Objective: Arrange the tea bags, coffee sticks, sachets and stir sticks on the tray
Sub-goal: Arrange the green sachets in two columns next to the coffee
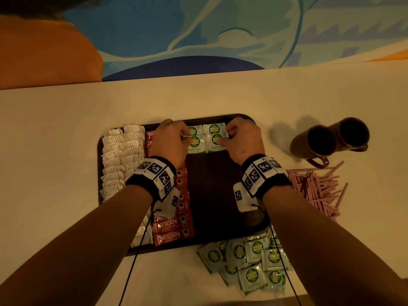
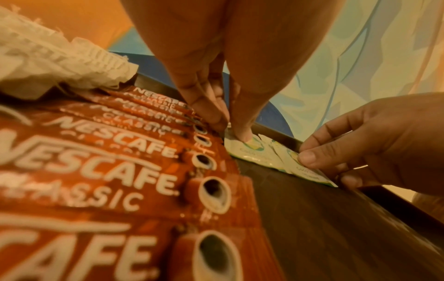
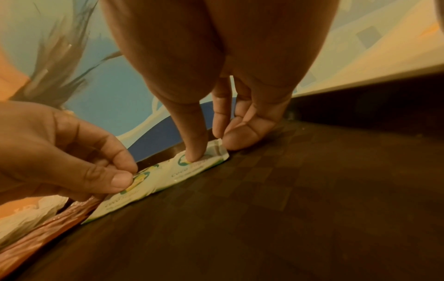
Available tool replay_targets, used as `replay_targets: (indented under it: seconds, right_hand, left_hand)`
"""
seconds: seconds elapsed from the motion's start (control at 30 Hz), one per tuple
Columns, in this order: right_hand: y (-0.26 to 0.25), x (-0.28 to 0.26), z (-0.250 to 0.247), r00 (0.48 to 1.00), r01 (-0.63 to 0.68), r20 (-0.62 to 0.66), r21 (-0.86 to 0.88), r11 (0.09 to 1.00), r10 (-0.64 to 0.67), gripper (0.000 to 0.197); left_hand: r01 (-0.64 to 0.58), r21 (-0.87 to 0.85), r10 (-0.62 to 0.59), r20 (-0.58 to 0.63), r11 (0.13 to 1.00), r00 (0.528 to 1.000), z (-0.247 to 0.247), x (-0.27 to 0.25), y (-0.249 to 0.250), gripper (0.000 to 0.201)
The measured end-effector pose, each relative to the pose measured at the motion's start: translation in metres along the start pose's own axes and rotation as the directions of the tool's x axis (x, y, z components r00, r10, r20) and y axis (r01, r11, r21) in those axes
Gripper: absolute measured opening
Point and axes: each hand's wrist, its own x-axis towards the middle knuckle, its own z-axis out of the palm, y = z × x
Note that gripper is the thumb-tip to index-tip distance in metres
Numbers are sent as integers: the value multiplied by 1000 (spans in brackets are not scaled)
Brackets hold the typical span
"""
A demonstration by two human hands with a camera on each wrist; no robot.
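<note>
A dark brown tray (image 1: 212,195) holds white tea bags (image 1: 119,155) along its left side and red Nescafe coffee sticks (image 1: 174,230) beside them. Green-and-white Coco Sugar sachets (image 1: 215,131) lie in two short rows at the far edge. My left hand (image 1: 186,138) pinches the front left sachet (image 3: 134,188), thumb on top. My right hand (image 1: 225,138) pinches the front right sachet (image 3: 199,165), thumb pressed on it and fingers curled at its right edge. Pink stir sticks (image 1: 318,186) lie heaped on the table right of the tray.
A loose pile of sachets (image 1: 247,261) lies on the table by the tray's near right corner. Two brown mugs (image 1: 331,140) stand at the right, behind the stir sticks. The tray's middle and right show bare dark surface. The table's far edge runs behind the tray.
</note>
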Motion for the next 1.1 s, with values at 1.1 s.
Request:
replay_targets:
  seconds: [1.1]
  right_hand:
    - [49,-241,-49,954,-294,-11,146,945,298,15]
  left_hand:
    - [-404,31,353,425,914,833,-10,-159,27,21]
